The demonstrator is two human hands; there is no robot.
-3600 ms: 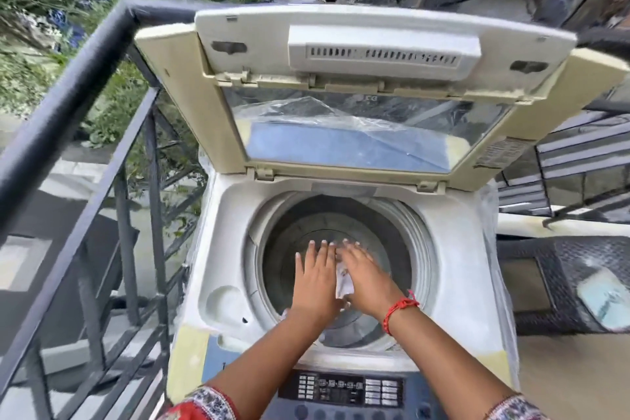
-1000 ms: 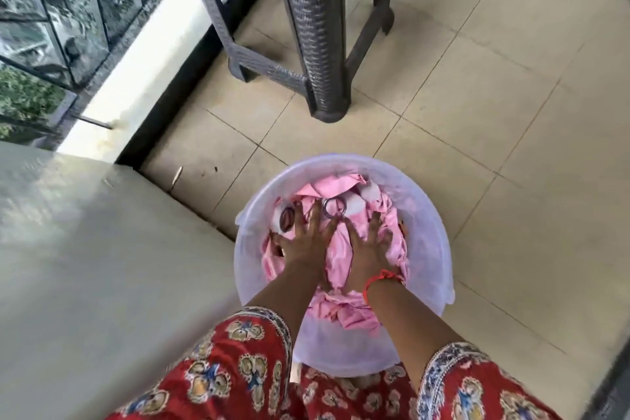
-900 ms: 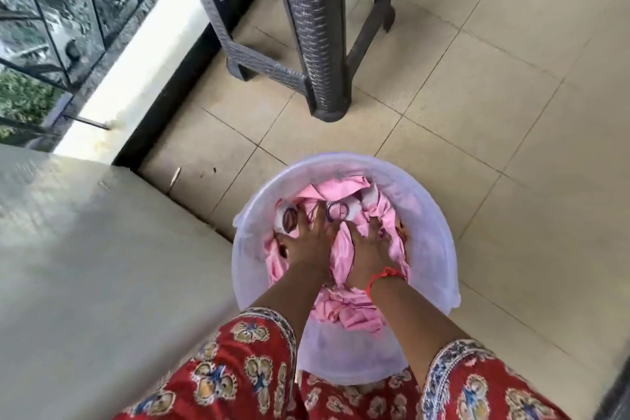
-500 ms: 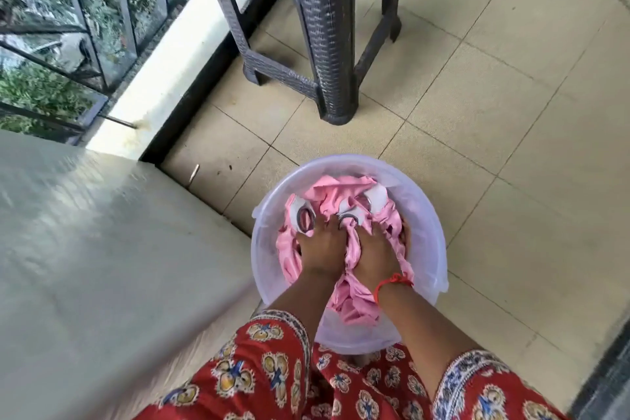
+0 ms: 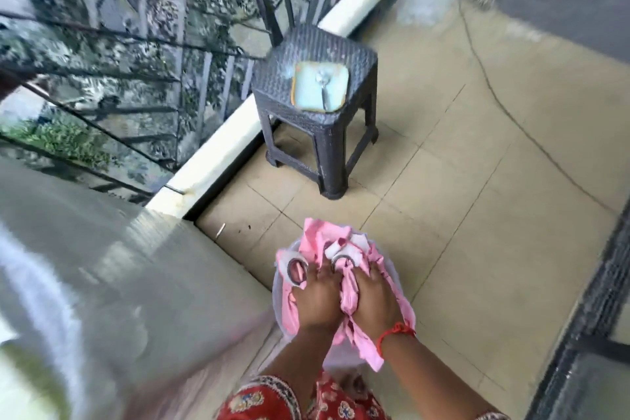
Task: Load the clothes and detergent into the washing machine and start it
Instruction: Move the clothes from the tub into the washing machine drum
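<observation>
Down by the person's knees, both hands are buried in a bundle of pink cloth [image 5: 344,251] with white patches and metal rings. The left hand [image 5: 315,300] has its fingers curled into the cloth on one side, and the right hand [image 5: 373,300], with a red thread [image 5: 397,331] at the wrist, grips a twisted fold on the other; the two hands sit just beside each other. The cloth hangs over a pale plastic tub [image 5: 279,297], most of which is hidden beneath it. A blurred grey-white surface, which looks like the side of the washing machine [image 5: 85,283], fills the left of the view. Farther off on the tiled floor [image 5: 477,181] stands a dark woven stool [image 5: 324,85] with a light blue tray [image 5: 320,85] on top, close to the railing [image 5: 136,44].
</observation>
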